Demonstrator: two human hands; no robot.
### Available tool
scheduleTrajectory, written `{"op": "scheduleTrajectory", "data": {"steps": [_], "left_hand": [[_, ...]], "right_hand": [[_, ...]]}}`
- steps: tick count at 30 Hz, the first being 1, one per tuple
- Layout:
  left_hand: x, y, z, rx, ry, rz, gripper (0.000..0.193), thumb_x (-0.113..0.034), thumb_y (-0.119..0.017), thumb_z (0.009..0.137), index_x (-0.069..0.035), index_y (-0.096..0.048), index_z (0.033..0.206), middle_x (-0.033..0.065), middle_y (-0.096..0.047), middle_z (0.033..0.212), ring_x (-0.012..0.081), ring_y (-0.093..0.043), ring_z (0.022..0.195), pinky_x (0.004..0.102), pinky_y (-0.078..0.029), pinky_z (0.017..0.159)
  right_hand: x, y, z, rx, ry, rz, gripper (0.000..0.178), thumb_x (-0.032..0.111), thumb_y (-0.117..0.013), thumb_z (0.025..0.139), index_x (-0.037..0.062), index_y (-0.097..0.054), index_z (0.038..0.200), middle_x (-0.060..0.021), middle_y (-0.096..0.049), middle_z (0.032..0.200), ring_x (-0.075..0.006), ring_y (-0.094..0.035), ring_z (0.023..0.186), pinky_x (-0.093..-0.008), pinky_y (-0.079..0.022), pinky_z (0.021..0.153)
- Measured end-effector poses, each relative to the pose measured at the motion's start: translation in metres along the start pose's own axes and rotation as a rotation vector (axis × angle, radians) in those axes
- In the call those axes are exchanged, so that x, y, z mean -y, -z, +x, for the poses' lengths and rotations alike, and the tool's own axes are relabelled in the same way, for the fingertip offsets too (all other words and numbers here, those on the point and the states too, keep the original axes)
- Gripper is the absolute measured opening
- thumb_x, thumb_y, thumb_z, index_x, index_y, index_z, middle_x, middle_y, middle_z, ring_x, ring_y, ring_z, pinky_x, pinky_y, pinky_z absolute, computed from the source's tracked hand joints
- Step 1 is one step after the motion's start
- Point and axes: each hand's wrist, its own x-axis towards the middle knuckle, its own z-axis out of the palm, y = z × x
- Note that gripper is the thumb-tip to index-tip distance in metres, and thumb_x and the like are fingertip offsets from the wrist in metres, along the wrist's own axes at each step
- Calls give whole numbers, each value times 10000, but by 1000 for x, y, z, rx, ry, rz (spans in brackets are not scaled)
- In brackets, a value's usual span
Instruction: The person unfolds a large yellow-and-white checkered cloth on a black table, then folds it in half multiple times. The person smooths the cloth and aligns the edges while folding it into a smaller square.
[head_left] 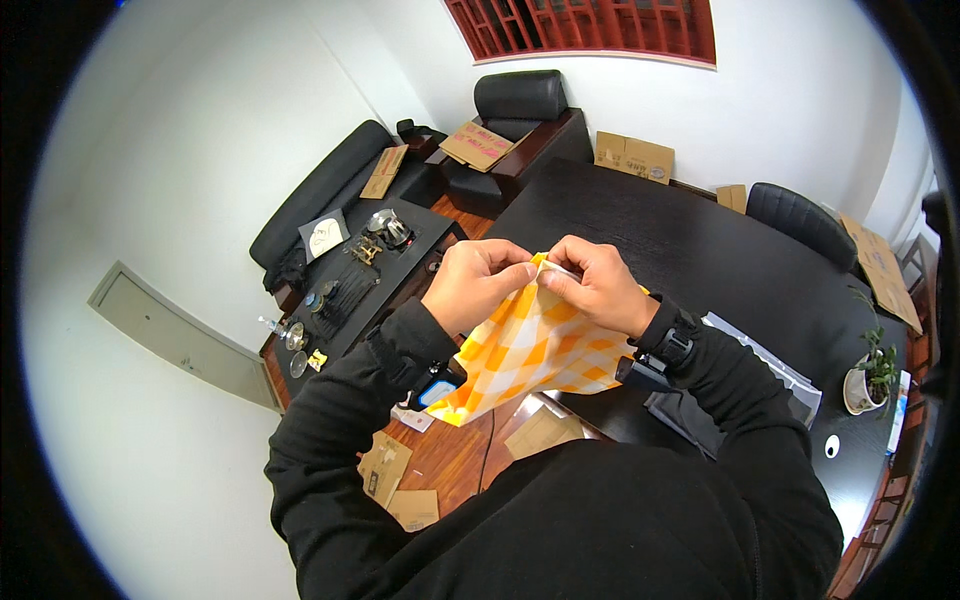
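Note:
A yellow-and-white checked cloth [540,345] hangs in front of my body, gathered toward its top edge. My left hand [474,284] pinches that edge between thumb and fingers. Close beside it, my right hand [601,287] pinches the same edge, where a pale strip of fabric shows between the two thumbs. The lower part of the cloth spreads out between my wrists, and one corner droops past my left wrist. Each of my wrists carries a strapped device. Behind my hands, some of the cloth is hidden.
A large black table [640,220] lies beyond and to the right, bearing a potted plant [868,380] and a plastic-covered dark item [765,365]. At left stands a low tea table [385,285] with a kettle [390,228]. Flattened cardboard [543,432] lies on the wooden floor near a cable.

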Motion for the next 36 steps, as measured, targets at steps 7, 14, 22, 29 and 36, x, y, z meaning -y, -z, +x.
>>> {"op": "scheduleTrajectory", "data": {"steps": [7, 14, 22, 29, 36], "left_hand": [[-19, -6, -15, 23, -18, -1, 184, -133, -630, 922, 45, -666, 952, 12, -662, 824, 46, -587, 742, 220, -495, 674], [-13, -15, -26, 2, -55, -138, 271, -196, -686, 895, 54, -667, 997, 90, -704, 854, 114, -677, 763, 249, -553, 708], [-6, -16, -37, 15, -92, -105, 289, -223, -713, 881, 49, -663, 963, 100, -703, 849, 124, -683, 747, 249, -554, 697], [-16, -11, -36, -70, -136, 131, 194, -161, -612, 944, 30, -627, 913, -2, -619, 760, 39, -531, 678, 207, -447, 606], [-6, 42, -49, -195, -197, 156, 148, -123, -623, 926, 20, -628, 888, 22, -603, 712, 63, -540, 643, 229, -459, 591]], "right_hand": [[13, 4, -8, -14, 67, -28, 172, 159, -667, 889, -2, -607, 887, -43, -611, 713, -76, -543, 612, -234, -450, 560], [21, 4, -13, -5, 42, 10, 190, 164, -663, 873, -16, -603, 884, -125, -652, 741, -177, -642, 641, -302, -501, 591], [24, -1, -17, 44, 17, 83, 173, 152, -650, 884, -16, -609, 895, -107, -661, 755, -132, -631, 655, -286, -501, 597], [22, -8, -10, 116, 41, 4, 204, 177, -661, 859, -13, -605, 906, -131, -648, 761, -182, -638, 652, -294, -500, 607], [-38, 19, -12, 551, -60, -204, 319, 241, -692, 788, 3, -652, 996, -149, -683, 891, -287, -665, 787, -347, -516, 739]]}}
